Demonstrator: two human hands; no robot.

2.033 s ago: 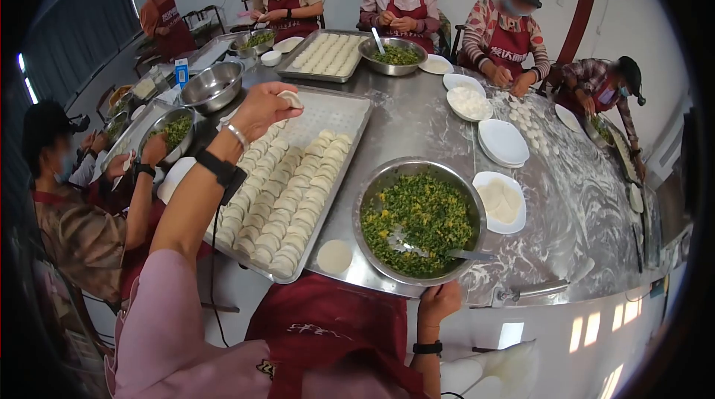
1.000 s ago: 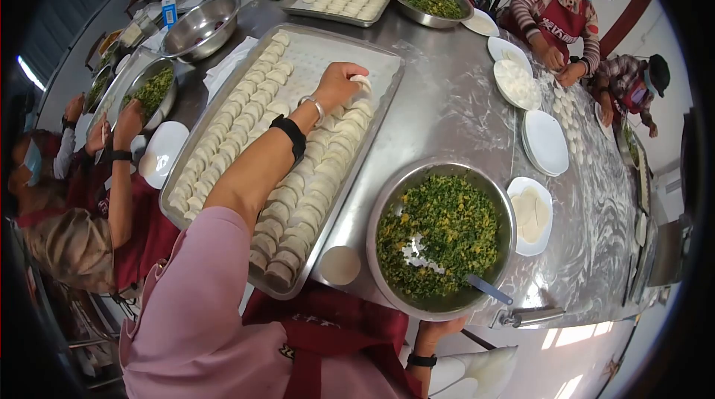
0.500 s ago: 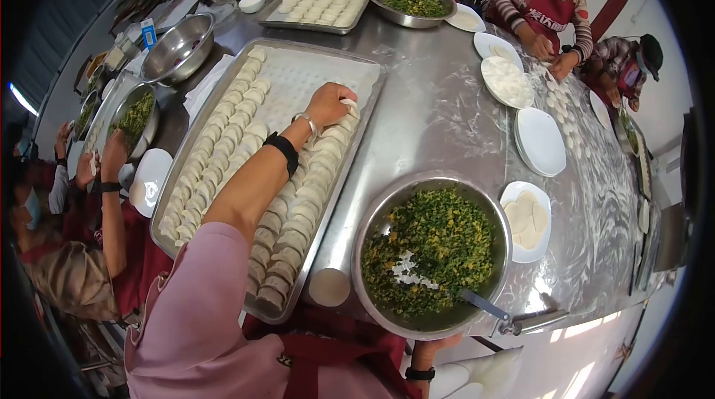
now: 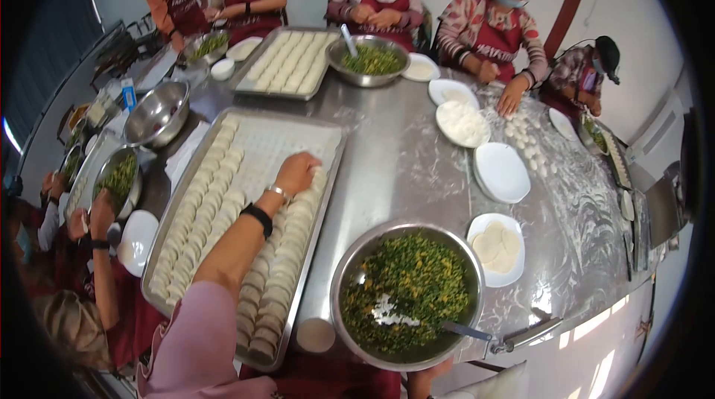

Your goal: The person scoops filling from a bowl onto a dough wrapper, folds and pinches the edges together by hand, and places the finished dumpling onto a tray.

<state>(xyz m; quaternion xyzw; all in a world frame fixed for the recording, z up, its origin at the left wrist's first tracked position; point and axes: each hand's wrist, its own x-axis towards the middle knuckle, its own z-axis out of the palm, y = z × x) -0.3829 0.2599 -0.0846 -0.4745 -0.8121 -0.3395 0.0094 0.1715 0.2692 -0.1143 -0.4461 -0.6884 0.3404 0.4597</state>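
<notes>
Left hand (image 4: pixel 296 172) is out over the tray (image 4: pixel 277 140), knuckles up and fingers curled down onto the far end of the right-hand line of dumplings (image 4: pixel 289 254) - the fingertips are hidden, so I cannot tell whether it is pinching 1 or just pressing on it. Black band and a thin bracelet on that wrist, pink sleeve behind. Dumplings run from the hand back toward the near rim, with more lined up along the tray's left side; the far middle is bare. Right hand (image 4: pixel 419 384) - only a sliver shows at the table's near edge, below the bowl (image 4: pixel 337 280) of green filling; its grip cannot be told. A spoon (image 4: pixel 463 331) leans in the bowl, 1 dough round (image 4: pixel 316 335) lies between bowl and tray, and a plate (image 4: pixel 497 278) of wrappers sits just right of the bowl
</notes>
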